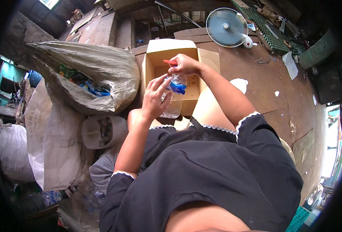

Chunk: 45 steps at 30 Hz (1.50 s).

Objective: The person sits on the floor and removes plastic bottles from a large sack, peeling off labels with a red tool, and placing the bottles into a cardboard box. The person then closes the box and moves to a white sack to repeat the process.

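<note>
A clear plastic bottle (172, 109) is tilted over the near side of an open cardboard box (199, 87), between my knees. Around its middle is a blue label (178, 88) that looks loose and crumpled. My left hand (154, 100) grips the bottle from the left, thumb and fingers on either side near the label. My right hand (185, 64) is at the bottle's upper end and holds a slim red object (170, 62), perhaps a tool handle. Its fingers hide the bottle's neck and the rest of the red object.
Left of the box stands a large woven sack (121, 75) with plastic waste inside. A white plastic container (94, 132) and more sacks (63, 148) lie nearer. An electric fan (226, 27) stands beyond the box at right. A dog (76, 14) is at the far left.
</note>
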Motion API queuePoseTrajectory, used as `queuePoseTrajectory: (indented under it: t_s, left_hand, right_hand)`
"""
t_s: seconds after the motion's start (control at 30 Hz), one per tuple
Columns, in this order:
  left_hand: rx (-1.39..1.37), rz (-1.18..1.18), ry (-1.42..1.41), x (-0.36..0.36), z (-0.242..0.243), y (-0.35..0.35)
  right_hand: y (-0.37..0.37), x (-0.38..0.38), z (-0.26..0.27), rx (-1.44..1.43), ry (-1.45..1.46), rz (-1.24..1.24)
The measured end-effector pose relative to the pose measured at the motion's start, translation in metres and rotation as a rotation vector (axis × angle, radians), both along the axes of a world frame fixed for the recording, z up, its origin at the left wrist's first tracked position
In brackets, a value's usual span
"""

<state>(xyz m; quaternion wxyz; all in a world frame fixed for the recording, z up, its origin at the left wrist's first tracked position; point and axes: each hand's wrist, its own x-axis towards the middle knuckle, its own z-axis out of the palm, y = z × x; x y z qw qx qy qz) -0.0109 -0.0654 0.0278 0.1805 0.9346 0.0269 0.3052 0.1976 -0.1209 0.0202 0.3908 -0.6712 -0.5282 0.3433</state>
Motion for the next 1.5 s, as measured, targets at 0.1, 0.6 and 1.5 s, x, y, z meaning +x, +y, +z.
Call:
queuePoseTrajectory:
  t_s: [0.1,0.6,1.5]
  left_hand:
    - [-0.018,-0.018,0.064,0.001,-0.003,0.005]
    - [-0.48,0.016,0.038,0.003,-0.035,0.004]
    - [-0.095,0.334,-0.307,-0.007,-0.013,0.06]
  right_hand:
    - [0.0,-0.002,0.004,-0.076,0.018,0.067]
    - [0.004,-0.016,-0.01,0.048,0.047,-0.02]
    - [-0.058,-0.071,-0.037,-0.234,0.453,-0.24]
